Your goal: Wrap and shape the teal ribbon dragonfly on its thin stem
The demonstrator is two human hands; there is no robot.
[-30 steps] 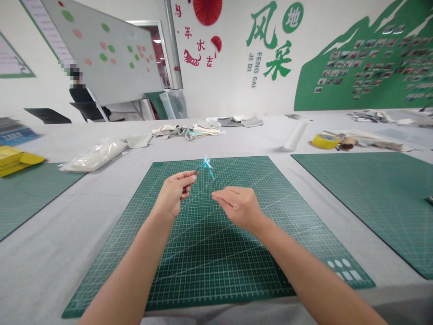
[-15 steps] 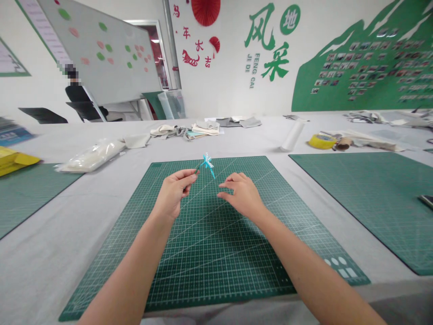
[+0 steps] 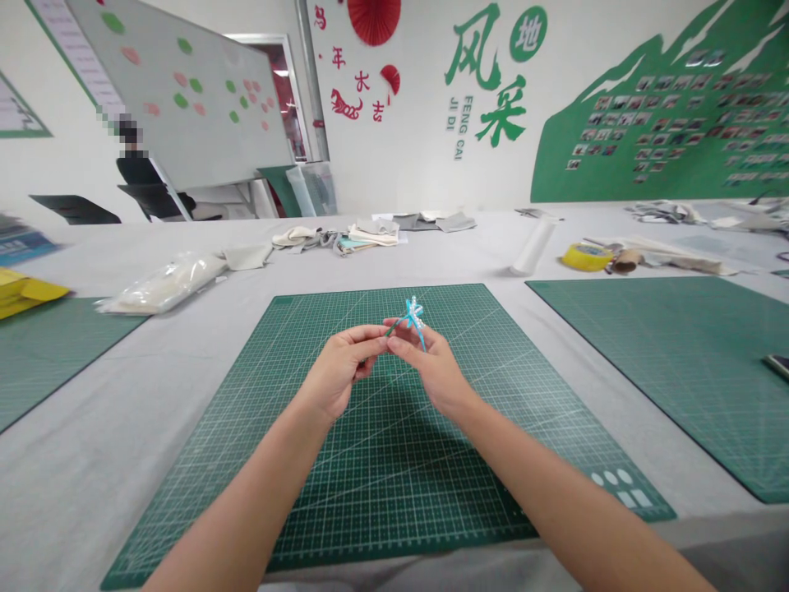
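Observation:
A small light-blue flower (image 3: 414, 312) with white beads on a thin dark green stem is held above the green cutting mat (image 3: 370, 460). The stem is pinched between the fingertips of my left hand (image 3: 348, 366). My right hand (image 3: 436, 366) is closed around the same stem, its fingertips touching those of my left hand, with the flower head just above it. One blue strip of the flower hangs down by my right fingers.
More cutting mats lie left (image 3: 55, 353) and right (image 3: 690, 353). Beyond are a clear plastic bag (image 3: 169, 284), cloth pieces (image 3: 373, 233), a white roll (image 3: 533, 247) and yellow tape (image 3: 585, 257). A person (image 3: 139, 168) sits at the back left.
My left hand has moved right with the flower. My right hand has come in from the right, closed its fingers and taken hold of the stem.

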